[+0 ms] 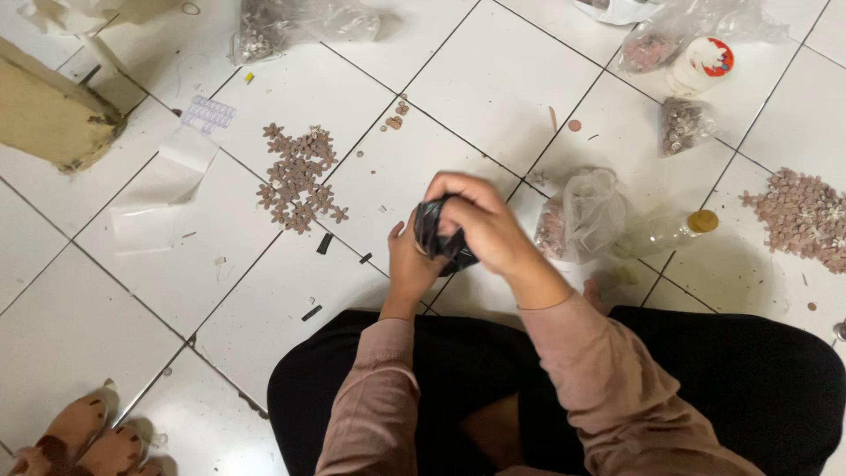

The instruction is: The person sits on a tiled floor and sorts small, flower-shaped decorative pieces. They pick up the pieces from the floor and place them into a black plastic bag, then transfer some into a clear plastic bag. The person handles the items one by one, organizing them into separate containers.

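The left hand point(412, 263) and the right hand point(480, 222) both gripped a crumpled black plastic piece point(438, 238) above the tiled floor point(493, 88), possibly twisting it shut; finishing would call for a firm, steady pinch beside the clear bag point(586, 216).

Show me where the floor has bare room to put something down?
Bare tile lies lower left, between the paper strip and the sandalled feet. Another free patch sits top centre, right of the near flower pile. The right side is crowded: plastic bags, a small bottle, a second flower pile.
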### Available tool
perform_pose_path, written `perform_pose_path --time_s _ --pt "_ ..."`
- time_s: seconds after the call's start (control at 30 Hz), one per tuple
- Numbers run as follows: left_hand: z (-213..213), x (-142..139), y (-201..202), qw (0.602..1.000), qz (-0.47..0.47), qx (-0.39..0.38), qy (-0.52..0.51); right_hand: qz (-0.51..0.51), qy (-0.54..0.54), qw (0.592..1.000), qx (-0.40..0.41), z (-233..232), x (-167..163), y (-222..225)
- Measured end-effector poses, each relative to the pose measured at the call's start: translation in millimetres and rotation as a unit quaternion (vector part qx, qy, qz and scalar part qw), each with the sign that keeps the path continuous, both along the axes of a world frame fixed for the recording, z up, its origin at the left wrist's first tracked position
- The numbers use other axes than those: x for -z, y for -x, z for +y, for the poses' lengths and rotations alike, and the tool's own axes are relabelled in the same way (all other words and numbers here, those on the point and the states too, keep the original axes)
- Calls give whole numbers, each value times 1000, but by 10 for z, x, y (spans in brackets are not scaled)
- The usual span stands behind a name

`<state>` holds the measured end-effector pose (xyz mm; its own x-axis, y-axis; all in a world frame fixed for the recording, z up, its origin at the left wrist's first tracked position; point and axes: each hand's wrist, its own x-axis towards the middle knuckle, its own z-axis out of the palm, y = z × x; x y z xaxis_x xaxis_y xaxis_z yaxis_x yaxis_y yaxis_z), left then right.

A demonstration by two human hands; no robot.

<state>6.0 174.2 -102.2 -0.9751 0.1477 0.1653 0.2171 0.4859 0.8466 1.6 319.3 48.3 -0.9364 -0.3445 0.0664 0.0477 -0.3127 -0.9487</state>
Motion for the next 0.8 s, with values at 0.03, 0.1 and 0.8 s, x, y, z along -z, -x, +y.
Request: perform_pose_path --time_s 0.03,0.1,0.8 --pt "5 20 20 999 -51 -7 -7 23 -28 999 29 93 -70 34" --pt "40 14 93 992 -89 -20 90 35 -64 995 75 192 -183 122" --pt "-25 -154 583 994 -10 -106 -28 108 -182 949 236 1550 525 2700"
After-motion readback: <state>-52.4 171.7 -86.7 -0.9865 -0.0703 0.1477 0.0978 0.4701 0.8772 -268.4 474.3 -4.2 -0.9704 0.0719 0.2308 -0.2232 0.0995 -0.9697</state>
